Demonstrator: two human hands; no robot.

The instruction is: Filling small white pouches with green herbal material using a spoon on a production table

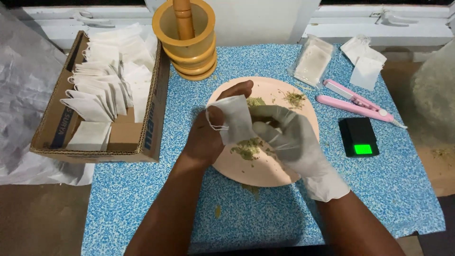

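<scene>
Two hands are being held together over a plate near the middle of the table. A small white bag with a thin string loop is being pinched by the bare left hand, thumb above and fingers behind, so that hand is being kept closed on the bag. The gloved right hand is being pressed against the bag's right side with its fingers curled; whether anything is being gripped inside them cannot be told. Dried green herb is lying in a small heap on the plate just below the bag, and a second, thinner scatter is lying near the plate's far rim.

A cardboard box is sitting at the table's left edge, partly overhanging it, and is being filled by rows of folded white bags. A yellow mortar with its pestle upright inside is standing at the far edge, just beside the box. A clear packet of bags and a few loose white bags are lying toward the far right corner. A pink sealer is lying near the right edge, and a small black scale with a lit green screen is sitting just in front of it, close to the plate.
</scene>
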